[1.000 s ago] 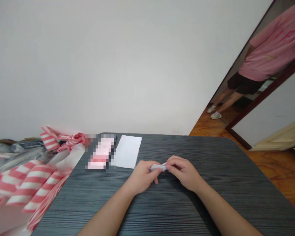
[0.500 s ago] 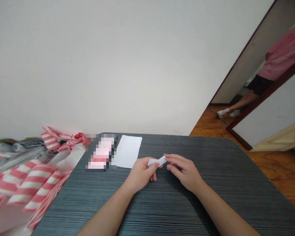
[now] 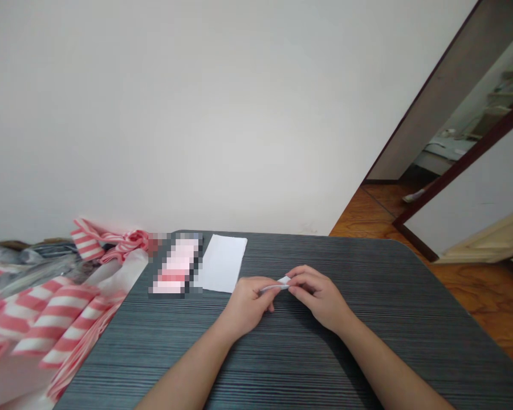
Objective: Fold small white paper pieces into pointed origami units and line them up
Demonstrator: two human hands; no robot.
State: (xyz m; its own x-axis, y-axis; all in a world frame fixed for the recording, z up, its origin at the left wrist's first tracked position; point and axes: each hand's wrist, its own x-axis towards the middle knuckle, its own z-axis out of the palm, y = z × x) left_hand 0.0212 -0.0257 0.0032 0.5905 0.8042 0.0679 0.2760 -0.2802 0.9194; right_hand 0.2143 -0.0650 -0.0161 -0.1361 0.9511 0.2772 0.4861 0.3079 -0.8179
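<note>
A small folded strip of white paper (image 3: 284,280) is held between my two hands, just above the dark table. My left hand (image 3: 248,303) pinches its left end between thumb and fingers. On the other end, the thumb and fingertips of my right hand (image 3: 318,296) are closed. Much of the strip is hidden by the fingers. Beyond my left hand, a white sheet of paper (image 3: 224,263) lies flat on the table.
The dark wood-grain table (image 3: 367,353) stands against a white wall. Left of the sheet lies a pixelated rectangular object (image 3: 177,265). Red-and-white striped cloth (image 3: 55,313) is heaped beside the table's left edge. A doorway opens over wooden floor (image 3: 359,213) at the right.
My right fingers have closed onto the strip's right end, and the strip is tilted flatter, showing less of its face. The person in the doorway has moved right, mostly out of sight.
</note>
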